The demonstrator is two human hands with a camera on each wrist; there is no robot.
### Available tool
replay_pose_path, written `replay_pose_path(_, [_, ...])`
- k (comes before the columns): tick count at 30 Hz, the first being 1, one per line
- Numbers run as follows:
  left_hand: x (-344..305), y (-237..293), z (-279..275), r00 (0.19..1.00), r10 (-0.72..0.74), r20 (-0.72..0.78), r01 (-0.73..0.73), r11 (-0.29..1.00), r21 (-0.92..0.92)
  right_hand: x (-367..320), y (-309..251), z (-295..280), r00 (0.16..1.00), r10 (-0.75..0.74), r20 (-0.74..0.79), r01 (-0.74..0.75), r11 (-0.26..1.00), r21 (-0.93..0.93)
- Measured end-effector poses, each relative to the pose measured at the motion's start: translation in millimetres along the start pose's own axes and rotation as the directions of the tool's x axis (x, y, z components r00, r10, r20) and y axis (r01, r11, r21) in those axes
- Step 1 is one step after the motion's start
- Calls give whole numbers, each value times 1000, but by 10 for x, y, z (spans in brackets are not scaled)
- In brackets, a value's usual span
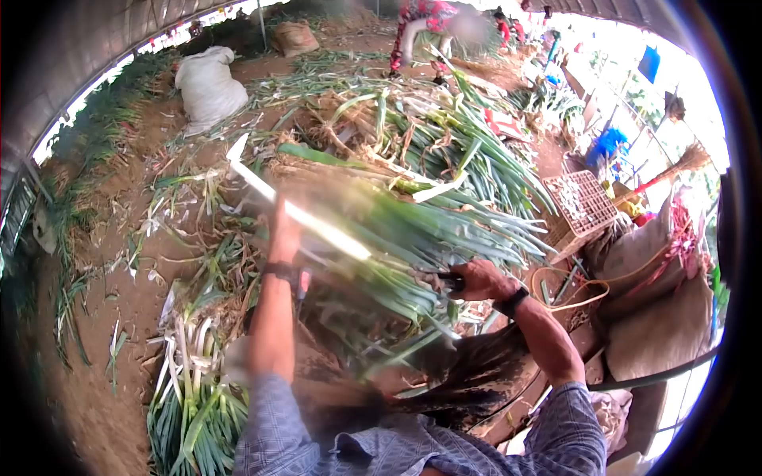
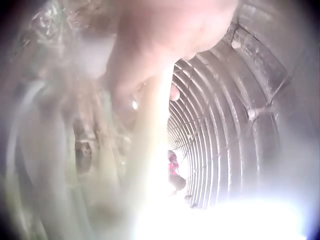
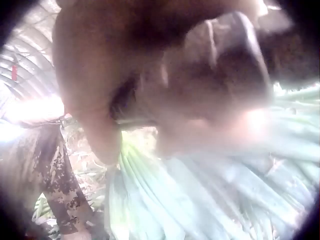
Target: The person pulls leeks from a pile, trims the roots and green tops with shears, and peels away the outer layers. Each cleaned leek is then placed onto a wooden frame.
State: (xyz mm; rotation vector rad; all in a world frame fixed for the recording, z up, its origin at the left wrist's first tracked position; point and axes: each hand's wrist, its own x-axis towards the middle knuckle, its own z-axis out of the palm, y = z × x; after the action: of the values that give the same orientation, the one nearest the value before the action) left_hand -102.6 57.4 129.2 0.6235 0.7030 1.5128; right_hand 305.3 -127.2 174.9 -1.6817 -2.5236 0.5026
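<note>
My left hand (image 1: 286, 226), blurred in the head view, grips a long green onion by its pale stalk (image 1: 328, 232). The stalk slants from upper left to lower right, its leaves trailing toward my right hand. In the left wrist view the same pale stalk (image 2: 150, 115) runs down from the fingers. My right hand (image 1: 486, 281) is curled round a black handle (image 1: 452, 282) beside the leaf tips; I cannot tell what tool it belongs to. Green leaves (image 3: 145, 185) spread below that hand in the right wrist view. Beyond both hands lies a big heap of green onions (image 1: 468, 166).
A trimmed bunch of green onions (image 1: 190, 428) lies at lower left. Right of the heap stands a brown plastic crate (image 1: 583, 206), near large sacks (image 1: 659, 317). A white sack (image 1: 210, 87) sits at back left. Another person (image 1: 417, 32) bends over at the far side.
</note>
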Motion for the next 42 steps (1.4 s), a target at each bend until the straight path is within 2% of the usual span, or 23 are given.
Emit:
replay_pose_path(1, [-114, 135, 119, 999, -12, -29, 14, 997, 76, -18, 24, 51, 997, 15, -69, -15, 1000, 10])
replay_pose_path(2, [-96, 136, 86, 1000, -14, 9, 14, 999, 30, -26, 61, 121, 990, 29, -138, -26, 999, 24])
replay_pose_path(3, [-78, 126, 58, 999, -14, 47, 15, 1000, -13, -35, 88, 166, 991, 5, -137, -6, 1000, -9])
replay_pose_path(5, [-35, 96, -15, 998, -6, 68, 12, 996, -92, -46, 162, 261, 999, 28, 35, -27, 999, -34])
replay_pose_path(6, [-55, 88, 7, 998, -5, 55, 12, 992, -126, -73, 81, 186, 998, 24, 58, -26, 999, 24])
replay_pose_path(8, [-71, 78, 54, 999, -12, 38, 17, 990, -141, -71, 147, 215, 1000, 7, 13, -7, 1000, 15])
replay_pose_path(9, [-55, 65, 40, 998, 42, 52, -40, 998, -43, -72, 177, 209, 1000, 1, -10, -1, 1000, 8])
replay_pose_path(11, [-38, 74, -6, 999, -30, 33, 33, 997, -71, -103, 199, 163, 1000, -9, 27, 8, 999, 34])
replay_pose_path(13, [9, 52, -47, 994, -52, 101, 60, 995, -74, -163, 147, 98, 999, -22, 30, 20, 998, 65])
replay_pose_path(15, [33, -1, -52, 1000, -7, 18, 7, 1000, -3, -163, 240, 201, 997, -3, 71, 2, 1000, 11])
replay_pose_path(18, [96, -48, -129, 1000, -5, 4, 4, 994, 106, -134, 255, 206, 996, 28, 85, -23, 998, -53])
replay_pose_path(24, [96, -68, -123, 996, -14, -88, 35, 969, 244, -133, 158, 155, 999, 32, 37, -34, 999, 37])
replay_pose_path(27, [135, -97, -114, 989, -5, -149, 51, 950, 308, -148, 193, 233, 1000, -2, 29, 2, 1000, 13])
replay_pose_path(29, [132, -115, -154, 967, -81, -240, 190, 860, 474, -140, 279, 304, 996, -14, 89, 19, 999, -48])
replay_pose_path(30, [113, -162, -169, 975, -53, -216, 165, 825, 540, -136, 299, 333, 993, -20, 120, 29, 997, -75])
replay_pose_path(31, [26, -177, -51, 982, -28, -187, 138, 784, 605, -148, 256, 290, 996, -4, 90, 7, 1000, -29])
replay_pose_path(32, [-69, -163, 57, 985, -54, -165, 136, 829, 543, -173, 207, 212, 998, 15, 60, -16, 1000, 18])
replay_pose_path(35, [129, -350, -112, 978, -86, -190, 186, 767, 614, -221, 247, 116, 996, 91, -25, -87, 989, 123])
replay_pose_path(36, [78, -317, -63, 993, -58, -104, 110, 791, 601, -231, 304, 95, 993, 104, -61, -93, 984, 152])
replay_pose_path(37, [120, -370, -98, 992, -22, -126, 95, 788, 608, -243, 370, 81, 988, 120, -99, -100, 978, 183])
replay_pose_path(38, [196, -437, -139, 989, 14, -144, 79, 783, 617, -245, 467, 89, 990, 140, -27, -135, 982, 131])
replay_pose_path(41, [286, -479, -156, 969, 141, -200, 32, 738, 674, -333, 554, 70, 991, 135, 18, -136, 983, 123])
replay_pose_path(42, [205, -397, -37, 964, 221, -146, -68, 740, 669, -350, 577, 81, 987, 162, 6, -161, 979, 126])
